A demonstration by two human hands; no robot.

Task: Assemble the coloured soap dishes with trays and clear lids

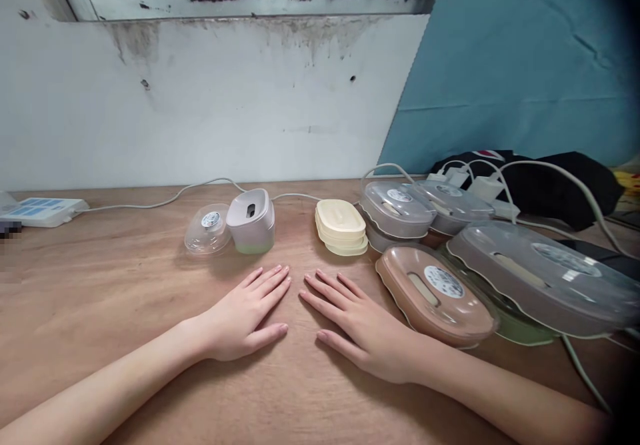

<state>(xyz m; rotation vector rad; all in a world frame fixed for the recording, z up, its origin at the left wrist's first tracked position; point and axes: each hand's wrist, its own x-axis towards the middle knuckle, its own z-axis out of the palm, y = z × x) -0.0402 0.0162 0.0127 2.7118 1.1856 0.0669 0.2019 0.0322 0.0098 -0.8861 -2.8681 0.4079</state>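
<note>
Both hands lie palm down on the wooden table (165,311), fingers stretched out and holding nothing. My left hand (245,315) is nearest a small lilac container with a green base (251,221); a clear round lid with a label (207,231) lies left of it. My right hand (357,325) rests below a short stack of pale yellow lids or shallow boxes (341,225). To its right sits a peach oval box (437,295) under a clear lid with a round label.
More lidded oval boxes, a grey one (397,208) and a large one (545,275), crowd the right side. White cables and plugs (485,188) lie behind them near a black cloth (545,181). A power strip (45,211) is at far left. A white wall (225,111) closes the back.
</note>
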